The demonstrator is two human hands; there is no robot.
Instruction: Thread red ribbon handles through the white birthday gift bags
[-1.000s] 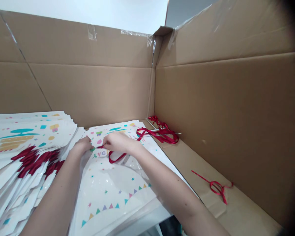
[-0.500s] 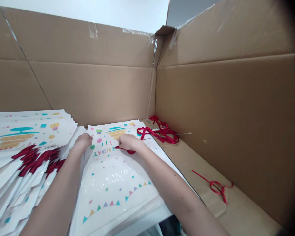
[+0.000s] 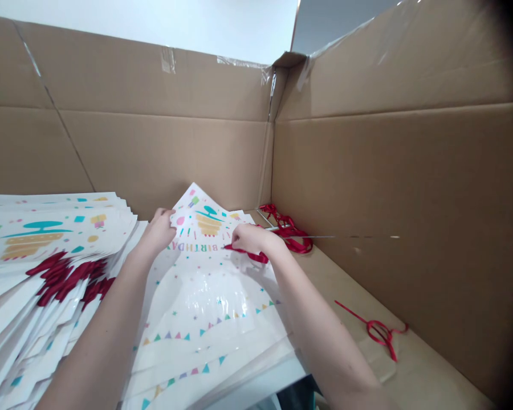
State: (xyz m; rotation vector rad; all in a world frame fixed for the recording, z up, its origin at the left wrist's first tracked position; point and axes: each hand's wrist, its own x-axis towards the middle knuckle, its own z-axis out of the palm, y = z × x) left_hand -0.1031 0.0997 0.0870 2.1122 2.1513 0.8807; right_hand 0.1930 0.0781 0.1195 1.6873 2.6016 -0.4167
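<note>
L hand (image 3: pixel 158 230) gripped the L edge of the birthday sheet (image 3: pixel 205 222), fingers curled over it. R hand (image 3: pixel 252 239) sat palm-down by the sheet's R side, fingers bent & pointing L, well apart from L hand. L forearm (image 3: pixel 98 330) & R forearm (image 3: pixel 329 330) angled inward toward the sheet.

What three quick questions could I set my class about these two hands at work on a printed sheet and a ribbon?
1. Which hand, the left hand or the right hand, is at the raised edge of the glossy white birthday-print sheet?
2. True or false: the thin red ribbon passes under the right hand.
3. Fill the gap: the large word printed across the sheet reads ____.

Key: 1. left hand; 2. true; 3. BIRTHDAY.
</note>
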